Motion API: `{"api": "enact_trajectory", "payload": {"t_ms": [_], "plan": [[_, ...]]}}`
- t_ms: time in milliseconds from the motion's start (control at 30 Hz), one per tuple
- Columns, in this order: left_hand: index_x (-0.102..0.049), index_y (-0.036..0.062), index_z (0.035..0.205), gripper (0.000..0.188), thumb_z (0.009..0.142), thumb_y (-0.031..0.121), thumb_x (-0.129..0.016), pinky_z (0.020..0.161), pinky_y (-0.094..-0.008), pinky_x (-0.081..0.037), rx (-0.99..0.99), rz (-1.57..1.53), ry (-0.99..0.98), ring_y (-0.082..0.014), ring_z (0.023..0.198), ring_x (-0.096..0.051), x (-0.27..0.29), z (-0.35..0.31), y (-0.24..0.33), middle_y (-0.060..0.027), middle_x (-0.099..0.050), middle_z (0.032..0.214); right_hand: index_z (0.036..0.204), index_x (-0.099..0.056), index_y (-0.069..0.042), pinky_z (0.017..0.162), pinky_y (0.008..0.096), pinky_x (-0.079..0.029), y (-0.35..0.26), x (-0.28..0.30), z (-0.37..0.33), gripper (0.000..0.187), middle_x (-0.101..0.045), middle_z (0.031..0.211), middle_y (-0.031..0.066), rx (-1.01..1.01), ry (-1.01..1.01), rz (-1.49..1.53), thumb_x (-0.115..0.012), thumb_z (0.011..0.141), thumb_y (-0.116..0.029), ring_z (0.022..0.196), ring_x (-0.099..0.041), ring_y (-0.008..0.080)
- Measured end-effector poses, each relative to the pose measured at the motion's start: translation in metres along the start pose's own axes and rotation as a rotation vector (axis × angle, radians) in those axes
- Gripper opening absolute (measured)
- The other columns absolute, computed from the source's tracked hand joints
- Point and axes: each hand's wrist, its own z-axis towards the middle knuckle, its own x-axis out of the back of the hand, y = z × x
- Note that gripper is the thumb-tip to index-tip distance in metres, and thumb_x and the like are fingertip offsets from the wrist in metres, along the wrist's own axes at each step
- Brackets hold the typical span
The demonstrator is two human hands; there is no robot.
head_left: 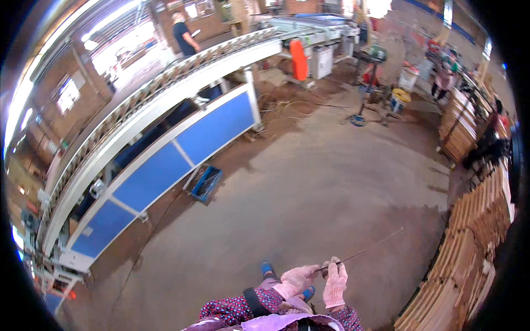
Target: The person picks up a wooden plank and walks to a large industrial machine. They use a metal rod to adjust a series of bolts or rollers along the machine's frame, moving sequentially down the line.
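Observation:
Both of my hands wear pale pink work gloves and are close together in front of my body. A thin dark rod (pixel 369 247) stretches from them out to the right, over the floor. My left hand (pixel 298 279) is closed around its near end. Just to the right, my right hand (pixel 335 280) is raised with its fingers closed on the rod near that same end. What the rod is exactly is too fine to make out. Patterned sleeves cover my forearms, and a blue shoe (pixel 267 267) shows beyond my left hand.
A long conveyor machine with blue panels (pixel 175 158) runs along the left. Beside it a blue crate (pixel 206 183) sits on the concrete floor (pixel 309 182). Stacked wooden boards (pixel 461 259) line the right. Farther off are a yellow bucket (pixel 399 100) and a person (pixel 185 37) behind the conveyor.

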Motion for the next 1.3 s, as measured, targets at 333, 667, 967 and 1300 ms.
{"api": "enact_trajectory", "payload": {"t_ms": [333, 667, 967, 1300], "plan": [[-0.045, 0.0229, 0.141, 0.047, 0.096, 0.031, -0.054, 0.076, -0.0405, -0.054, 0.018, 0.268, 0.256, -0.0308, 0.095, -0.067, 0.141, -0.03, 0.078, -0.0116, -0.067, 0.112, 0.114, -0.057, -0.004, 0.072, 0.0314, -0.053, -0.009, -0.178, 0.026, 0.021, -0.055, 0.075, -0.0007, 0.151, -0.306, -0.071, -0.053, 0.098, -0.018, 0.062, -0.051, 0.009], [-0.052, 0.0099, 0.13, 0.04, 0.097, 0.032, -0.054, 0.092, -0.0396, -0.049, 0.182, 0.097, 0.853, -0.0309, 0.109, -0.062, 0.278, -0.132, 0.007, -0.0134, -0.064, 0.119, 0.133, -0.055, 0.0, 0.065, 0.0227, -0.052, 0.049, -0.372, -0.002, 0.039, -0.06, 0.088, 0.0007, 0.157, -0.906, -0.535, -0.054, 0.094, -0.003, 0.07, -0.055, 0.0063], [-0.034, -0.0007, 0.143, 0.047, 0.098, 0.001, -0.048, 0.094, -0.032, -0.049, -0.016, -0.47, 1.873, -0.0157, 0.103, -0.057, 0.467, -0.26, 0.057, -0.0093, -0.052, 0.125, 0.137, -0.054, -0.011, 0.078, 0.0276, -0.052, 0.141, -0.495, -0.077, 0.049, -0.068, 0.104, 0.0098, 0.179, -1.656, -0.757, -0.062, 0.089, -0.006, 0.087, -0.065, 0.0138], [-0.021, 0.0028, 0.151, 0.059, 0.096, -0.003, -0.043, 0.093, -0.032, -0.049, -0.394, -0.622, 2.258, -0.0143, 0.097, -0.057, 0.616, -0.39, 0.049, -0.0106, -0.049, 0.127, 0.137, -0.054, -0.01, 0.08, 0.0312, -0.052, 0.221, -0.664, -0.158, 0.051, -0.067, 0.102, 0.0118, 0.33, -2.102, -0.69, -0.06, 0.087, -0.001, 0.088, -0.067, 0.023]]}}
